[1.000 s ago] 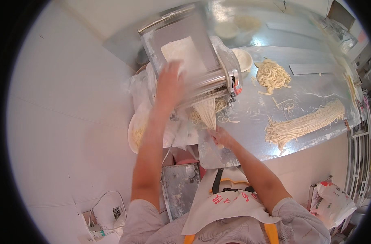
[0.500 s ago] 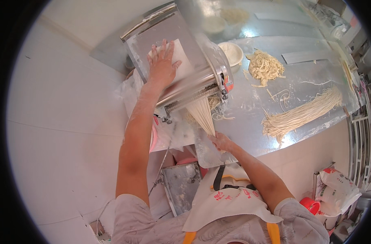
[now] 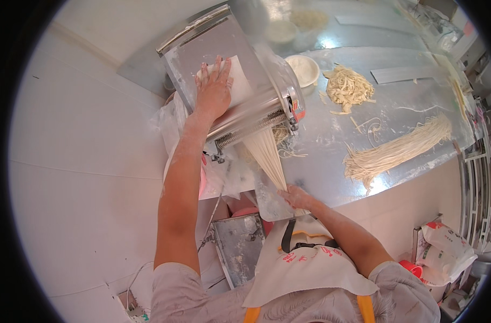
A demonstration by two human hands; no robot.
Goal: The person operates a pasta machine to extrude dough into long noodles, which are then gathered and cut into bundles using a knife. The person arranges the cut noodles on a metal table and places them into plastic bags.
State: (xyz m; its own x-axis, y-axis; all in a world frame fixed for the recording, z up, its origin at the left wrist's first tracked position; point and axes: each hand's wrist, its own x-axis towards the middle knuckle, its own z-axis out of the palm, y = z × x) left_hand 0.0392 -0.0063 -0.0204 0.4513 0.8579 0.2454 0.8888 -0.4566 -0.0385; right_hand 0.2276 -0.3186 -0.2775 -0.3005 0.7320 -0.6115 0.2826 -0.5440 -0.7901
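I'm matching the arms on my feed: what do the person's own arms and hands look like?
The left hand and right hand are gloveless, with no wristwear showing. The forearms are uncovered too. The left sleeve and right sleeve are short and pale grey.

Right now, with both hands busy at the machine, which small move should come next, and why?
Probably the right hand should gently draw the noodle strands a little farther from the machine: it holds their lower part, their upper end is at the cutter, and a dough sheet lies on the tray above, under the spread left hand.
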